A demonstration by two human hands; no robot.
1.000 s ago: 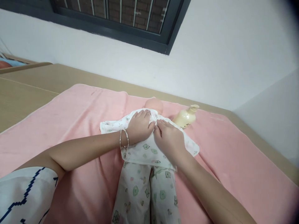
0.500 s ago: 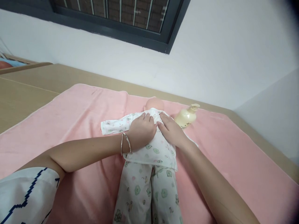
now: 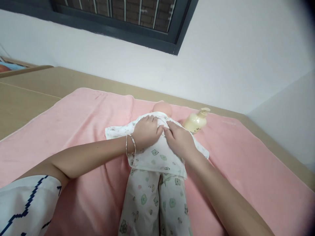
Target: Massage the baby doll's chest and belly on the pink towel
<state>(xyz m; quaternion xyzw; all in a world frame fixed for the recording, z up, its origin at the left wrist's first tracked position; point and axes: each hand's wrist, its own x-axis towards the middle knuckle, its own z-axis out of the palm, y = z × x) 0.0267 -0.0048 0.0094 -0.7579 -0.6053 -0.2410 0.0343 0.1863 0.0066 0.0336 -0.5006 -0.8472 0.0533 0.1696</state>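
Observation:
A doll with a bare, rounded head (image 3: 162, 108) lies on its back or front, I cannot tell which, its legs toward me. It wears a white printed shirt (image 3: 157, 157) and matching trousers (image 3: 145, 196). My left hand (image 3: 147, 131), with bracelets at the wrist, rests at the upper shirt, fingers curled into the cloth. Beside it my right hand (image 3: 180, 139) is closed on the shirt from the other side, thumb and forefinger pinching near the middle. Both thumbs are close together. The fingertips are partly hidden.
A pale yellow pump bottle (image 3: 196, 123) stands just right of the doll's head and shoulder. Under everything lies a pink blanket (image 3: 86, 121) on a wooden surface (image 3: 29, 98). Behind rise a white wall (image 3: 233, 59) and a dark-framed window (image 3: 172, 42).
Both hands' fingers have drawn in from lying flatter on the upper shirt to curling into its cloth. The shirt's right sleeve shows more, and the left hand sits slightly higher.

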